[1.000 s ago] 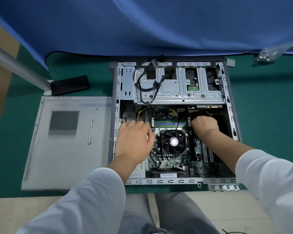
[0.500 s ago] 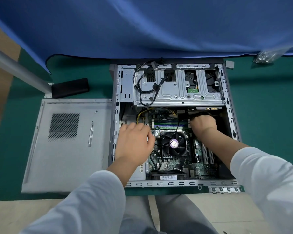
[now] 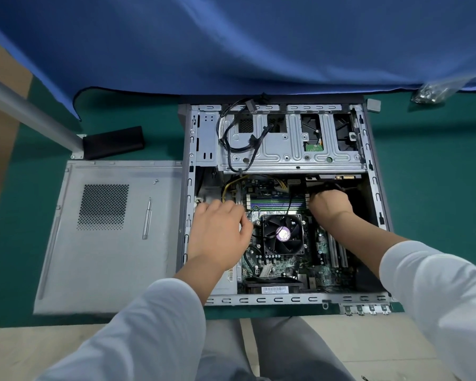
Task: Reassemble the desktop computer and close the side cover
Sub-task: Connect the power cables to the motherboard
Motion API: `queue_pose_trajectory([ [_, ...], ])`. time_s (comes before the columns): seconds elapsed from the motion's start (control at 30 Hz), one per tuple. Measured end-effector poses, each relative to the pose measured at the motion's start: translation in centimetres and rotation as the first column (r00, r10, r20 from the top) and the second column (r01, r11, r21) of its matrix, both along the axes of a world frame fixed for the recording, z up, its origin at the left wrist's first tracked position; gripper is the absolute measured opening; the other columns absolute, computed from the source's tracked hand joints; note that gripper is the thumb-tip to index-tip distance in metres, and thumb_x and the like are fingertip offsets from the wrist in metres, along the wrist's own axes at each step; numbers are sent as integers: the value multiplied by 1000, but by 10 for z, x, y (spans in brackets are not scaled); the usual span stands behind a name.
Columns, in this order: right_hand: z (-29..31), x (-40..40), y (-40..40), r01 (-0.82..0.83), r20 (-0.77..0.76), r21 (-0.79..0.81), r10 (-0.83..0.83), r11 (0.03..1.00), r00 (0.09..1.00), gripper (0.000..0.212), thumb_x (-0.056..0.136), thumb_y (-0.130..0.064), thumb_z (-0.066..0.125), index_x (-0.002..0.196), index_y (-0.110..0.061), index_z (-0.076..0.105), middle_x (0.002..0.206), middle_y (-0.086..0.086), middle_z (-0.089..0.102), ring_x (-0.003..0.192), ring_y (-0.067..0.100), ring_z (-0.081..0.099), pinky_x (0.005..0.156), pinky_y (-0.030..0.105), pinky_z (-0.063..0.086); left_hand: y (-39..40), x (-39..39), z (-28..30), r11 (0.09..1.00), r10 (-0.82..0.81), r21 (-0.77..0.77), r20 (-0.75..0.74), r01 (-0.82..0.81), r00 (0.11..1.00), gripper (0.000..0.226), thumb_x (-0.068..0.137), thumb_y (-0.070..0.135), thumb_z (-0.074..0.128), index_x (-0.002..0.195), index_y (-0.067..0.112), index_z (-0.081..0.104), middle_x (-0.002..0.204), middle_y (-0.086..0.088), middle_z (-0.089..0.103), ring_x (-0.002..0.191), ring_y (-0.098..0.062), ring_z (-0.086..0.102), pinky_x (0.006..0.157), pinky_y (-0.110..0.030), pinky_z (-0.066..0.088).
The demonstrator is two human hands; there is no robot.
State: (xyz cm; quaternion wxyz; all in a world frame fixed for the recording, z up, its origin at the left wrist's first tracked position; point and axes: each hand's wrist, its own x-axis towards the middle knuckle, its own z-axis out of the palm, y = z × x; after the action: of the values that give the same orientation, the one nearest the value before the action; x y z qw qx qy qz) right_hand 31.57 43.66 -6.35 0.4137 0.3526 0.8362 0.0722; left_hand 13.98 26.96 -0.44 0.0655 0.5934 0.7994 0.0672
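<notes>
The right hand (image 3: 331, 206), fingers curled out of sight, sat nearer the memory sticks (image 3: 275, 202), whose long axis ran nine-to-three; the left hand (image 3: 217, 232) rested loosely curled, holding nothing I could see.

Your left hand (image 3: 219, 236) lies palm down, fingers loosely bent and reaching forward. Your right hand (image 3: 331, 206) is curled into a fist, knuckles up, wrist bent downward.

Open desktop case (image 3: 193, 188) lying flat on the green worktop (image 3: 434, 202), side cover (image 3: 107, 257) off to its left with a screwdriver (image 3: 147, 218) on it. Both hands are inside: left hand (image 3: 217, 235) resting next to the CPU fan (image 3: 283, 234), right hand (image 3: 331, 206) curled around something dark near the RAM sticks (image 3: 275, 201), can't tell what
</notes>
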Motion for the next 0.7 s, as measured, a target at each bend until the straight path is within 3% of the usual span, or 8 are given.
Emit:
queue_pose_trajectory([
  [0.17, 3, 3, 4, 53, -47, 16, -52, 998, 998, 30, 85, -1, 49, 103, -16, 68, 103, -1, 69, 94, 23, 65, 56, 27, 41, 0, 0, 0, 1000, -4, -8, 4, 4, 1000, 43, 89, 34, 23, 74, 19, 60, 71, 5, 56, 71, -15, 36, 76, -34, 34],
  [0.3, 3, -1, 1, 75, -37, 22, -74, 997, 997, 30, 85, 0, 50, 103, -16, 67, 102, -1, 68, 92, 22, 66, 44, 27, 32, 0, 0, 1, 1000, -10, 5, -4, 10, 1000, 41, 88, 33, 26, 72, 18, 61, 70, 4, 58, 71, -18, 48, 75, -34, 36],
  [0.43, 10, -4, 1, 31, -12, 24, -31, 999, 999, 29, 85, -2, 50, 101, -19, 68, 101, -5, 69, 93, 19, 65, 54, 25, 39, 1, 0, 2, 1000, -17, -14, 5, 18, 1000, 42, 88, 33, 25, 74, 19, 61, 71, 5, 58, 73, -18, 49, 76, -34, 35],
  [0.53, 12, 5, -7, 118, -133, 3, -117, 993, 984, 28, 86, -6, 49, 111, -13, 60, 104, -1, 68, 92, 22, 66, 57, 26, 41, 0, 0, 2, 1000, -16, -9, 6, 16, 1000, 40, 88, 33, 26, 73, 19, 60, 71, 5, 57, 73, -18, 47, 76, -34, 33],
  [0.6, 14, 12, -15, 266, -319, -38, -264, 963, 910, 25, 91, -12, 45, 116, -9, 51, 104, 4, 67, 91, 28, 66, 59, 28, 40, 0, 0, 3, 1000, -13, -13, 20, 13, 1000, 41, 88, 33, 25, 73, 19, 60, 71, 5, 57, 73, -18, 47, 76, -34, 34],
  [0.63, 18, 15, -19, 374, -429, -99, -378, 922, 820, 23, 96, -19, 41, 115, -9, 50, 103, 7, 67, 91, 30, 65, 60, 30, 40, 0, 0, 4, 1000, -11, -18, 24, 11, 1000, 42, 88, 34, 24, 74, 19, 60, 71, 5, 57, 73, -17, 47, 77, -34, 34],
  [0.7, 26, 19, -27, 550, -560, -352, -641, 757, 524, 29, 101, -33, 38, 111, -11, 54, 99, 10, 65, 92, 31, 62, 67, 33, 41, 1, 0, 5, 999, -12, -41, 23, 13, 1000, 44, 88, 35, 21, 76, 20, 61, 74, 5, 58, 75, -17, 47, 78, -34, 34],
])
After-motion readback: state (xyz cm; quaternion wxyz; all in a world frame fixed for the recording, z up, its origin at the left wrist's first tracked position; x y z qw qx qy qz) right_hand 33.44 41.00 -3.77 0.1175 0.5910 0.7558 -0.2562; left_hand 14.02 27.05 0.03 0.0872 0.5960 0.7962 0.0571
